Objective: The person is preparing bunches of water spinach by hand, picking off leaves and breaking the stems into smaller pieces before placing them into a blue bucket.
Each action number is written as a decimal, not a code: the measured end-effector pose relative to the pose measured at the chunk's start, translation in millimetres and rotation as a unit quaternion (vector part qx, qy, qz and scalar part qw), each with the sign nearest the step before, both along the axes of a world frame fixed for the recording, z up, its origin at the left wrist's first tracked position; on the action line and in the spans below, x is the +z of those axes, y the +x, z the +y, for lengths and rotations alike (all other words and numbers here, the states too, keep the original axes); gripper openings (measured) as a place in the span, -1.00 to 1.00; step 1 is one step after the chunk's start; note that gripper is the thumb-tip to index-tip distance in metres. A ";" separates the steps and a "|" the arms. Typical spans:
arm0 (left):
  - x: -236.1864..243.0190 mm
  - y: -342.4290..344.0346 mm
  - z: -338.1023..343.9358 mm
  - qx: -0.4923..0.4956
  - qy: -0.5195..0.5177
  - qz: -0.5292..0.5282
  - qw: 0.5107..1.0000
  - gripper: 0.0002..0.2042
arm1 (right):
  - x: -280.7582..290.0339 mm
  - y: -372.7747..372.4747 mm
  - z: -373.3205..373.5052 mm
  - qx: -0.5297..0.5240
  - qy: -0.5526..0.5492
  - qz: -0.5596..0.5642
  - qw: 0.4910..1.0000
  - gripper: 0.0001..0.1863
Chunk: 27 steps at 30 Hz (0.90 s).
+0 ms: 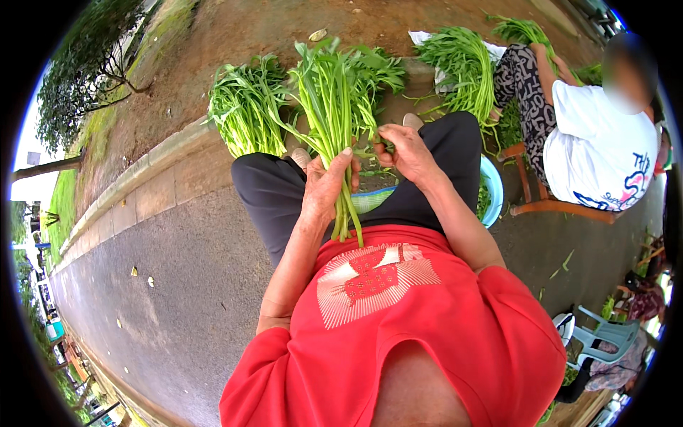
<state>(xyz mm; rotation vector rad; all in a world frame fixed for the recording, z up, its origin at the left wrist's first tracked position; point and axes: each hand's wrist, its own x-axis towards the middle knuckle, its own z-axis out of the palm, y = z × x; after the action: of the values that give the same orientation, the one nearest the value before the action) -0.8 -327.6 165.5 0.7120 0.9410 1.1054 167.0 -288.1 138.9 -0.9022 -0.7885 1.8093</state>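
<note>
My left hand [329, 181] is closed round the stems of a bunch of water spinach [326, 114], whose leafy ends point away from me and whose cut ends hang over my lap. To the right of the bunch, my right hand [409, 151] has its thumb and fingers pinched together at a bit of green leaf. Most of what lies in that pinch is hidden by the fingers. Beyond my left knee lies a pile of water spinach [245, 107], and more greens [377, 78] lie just behind the held bunch.
A light blue basin [491, 191] with greens stands by my right leg. At right, a person in a white shirt [601, 146] sits on a wooden chair [530, 206], handling greens beside another pile [462, 67]. A stone curb [153, 167] runs along the left. A grey-green plastic chair [605, 338] stands lower right.
</note>
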 end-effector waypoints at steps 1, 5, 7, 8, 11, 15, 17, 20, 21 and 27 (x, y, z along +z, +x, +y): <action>-1.1 0.5 0.1 0.002 -0.001 0.001 1.000 -0.80 | 1.6 -3.3 0.4 0.011 0.017 -0.028 0.999 -0.81; -5.0 0.5 2.8 -0.002 -0.014 0.039 0.999 -0.83 | 16.6 -15.0 -2.1 0.072 0.113 -0.122 0.984 -0.76; -8.0 -0.1 3.9 -0.002 -0.011 0.049 0.999 -0.82 | 15.1 -18.5 -2.9 0.117 0.172 -0.166 0.964 -0.78; -8.5 -0.9 3.8 -0.011 -0.014 0.055 0.998 -0.83 | 15.3 -19.7 -4.3 0.118 0.152 -0.147 0.970 -0.80; -9.9 -2.6 4.4 -0.029 -0.010 0.064 0.998 -0.84 | 12.3 -16.4 -4.4 0.112 0.153 -0.149 0.970 -0.81; -12.1 -2.9 4.1 -0.058 0.056 0.131 0.988 -0.86 | 7.3 -10.6 -2.1 0.111 0.171 -0.193 0.960 -0.84; -11.8 -4.1 3.2 -0.071 0.077 0.173 0.979 -0.86 | 10.0 -10.8 -2.9 0.107 0.202 -0.233 0.945 -0.84; -8.4 -3.1 3.8 -0.073 0.071 0.185 0.977 -0.85 | 13.0 -11.5 -4.0 0.090 0.258 -0.273 0.922 -0.83; -6.9 -3.0 4.1 -0.074 0.068 0.186 0.977 -0.85 | 15.2 -12.3 -4.1 0.081 0.272 -0.293 0.913 -0.84; -2.3 1.8 4.5 -0.093 0.051 0.219 0.970 -0.86 | 22.6 -18.7 -4.8 0.026 0.365 -0.436 0.822 -0.87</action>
<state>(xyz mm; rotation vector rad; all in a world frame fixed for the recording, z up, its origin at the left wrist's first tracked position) 1.1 -323.1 163.2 1.1353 1.1672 0.8485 148.3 -292.9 161.5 -1.1480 -1.9267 0.8787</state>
